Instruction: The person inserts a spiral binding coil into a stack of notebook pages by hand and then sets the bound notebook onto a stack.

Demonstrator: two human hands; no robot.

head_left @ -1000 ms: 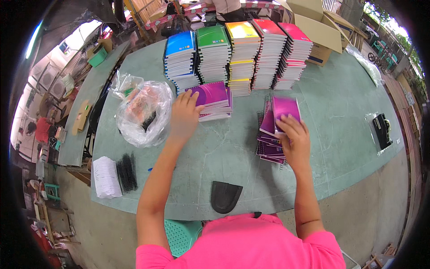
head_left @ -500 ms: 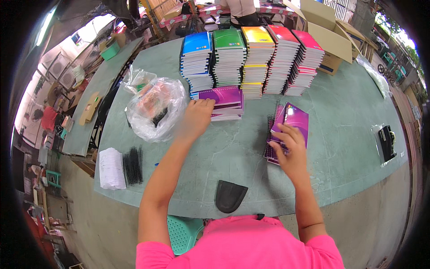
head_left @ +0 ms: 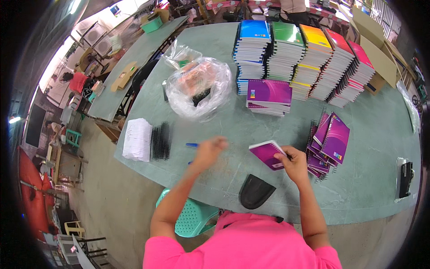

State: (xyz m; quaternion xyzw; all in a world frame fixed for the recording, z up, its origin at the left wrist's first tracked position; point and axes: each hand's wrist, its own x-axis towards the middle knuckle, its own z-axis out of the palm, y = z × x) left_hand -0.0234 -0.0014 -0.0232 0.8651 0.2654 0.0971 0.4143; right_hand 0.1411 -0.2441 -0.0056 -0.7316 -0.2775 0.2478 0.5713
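Observation:
My right hand [head_left: 293, 163] grips a purple notebook [head_left: 268, 158] by its right side, thumb on top, and holds it tilted over the table. Over the table to its left is my left hand [head_left: 209, 152], its fingers smeared by motion. Near that hand a blue pen [head_left: 192, 145] lies on the table. A squared stack of purple notebooks [head_left: 269, 92] stands beyond the held one. To the right of my right hand is a loose, fanned pile of purple spiral-bound notebooks [head_left: 335, 139].
Tall stacks of blue [head_left: 253, 31], green, yellow and red notebooks line the far side. A clear plastic bag [head_left: 215, 101] sits left of them. White paper bundle [head_left: 137, 141] and black binding coils [head_left: 161, 141] lie at the left edge. A black wedge-shaped object [head_left: 256, 192] lies near me.
My left hand has come away from the squared purple stack, nearer to me. My right hand has left the loose pile and now holds a purple notebook. The view has swung left.

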